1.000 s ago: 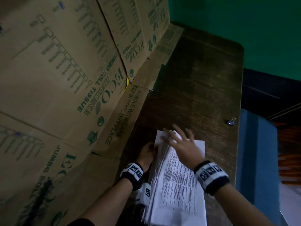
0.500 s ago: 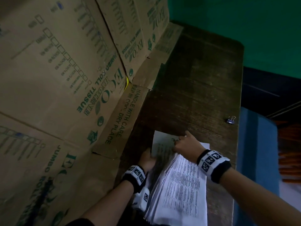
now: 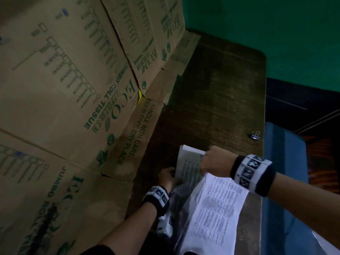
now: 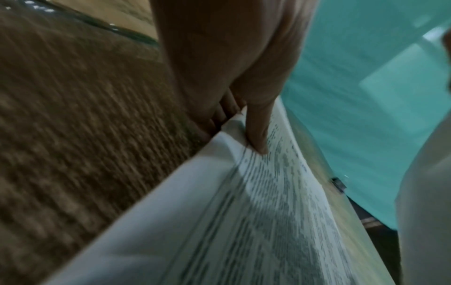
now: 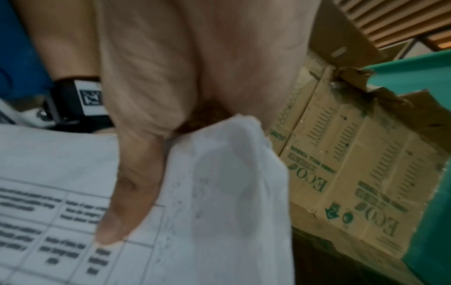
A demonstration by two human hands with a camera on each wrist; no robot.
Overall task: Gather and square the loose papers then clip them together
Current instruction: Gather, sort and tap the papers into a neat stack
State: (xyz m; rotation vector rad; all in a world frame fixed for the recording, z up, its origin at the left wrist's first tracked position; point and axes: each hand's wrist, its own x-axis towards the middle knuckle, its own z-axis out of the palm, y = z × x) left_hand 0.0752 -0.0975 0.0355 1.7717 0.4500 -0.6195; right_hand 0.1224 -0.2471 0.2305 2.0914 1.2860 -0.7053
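The papers [image 3: 207, 199] lie as a printed stack on the near part of the counter [image 3: 220, 100], their far end lifted clear of the wood; the right hand [image 3: 215, 161] pinches that raised end, thumb on the printed face and the fingers [image 5: 219, 57] curled behind the sheets; the left hand [image 3: 166, 176] grips the stack's left edge, thumb pressed on top and the fingers [image 4: 219, 115] tucked beneath; the binder clip [image 3: 255, 135] sits well apart by the counter's right edge, untouched; flattened cardboard boxes [image 3: 73, 89] lean along the left; a green wall [image 3: 276, 34] stands behind.
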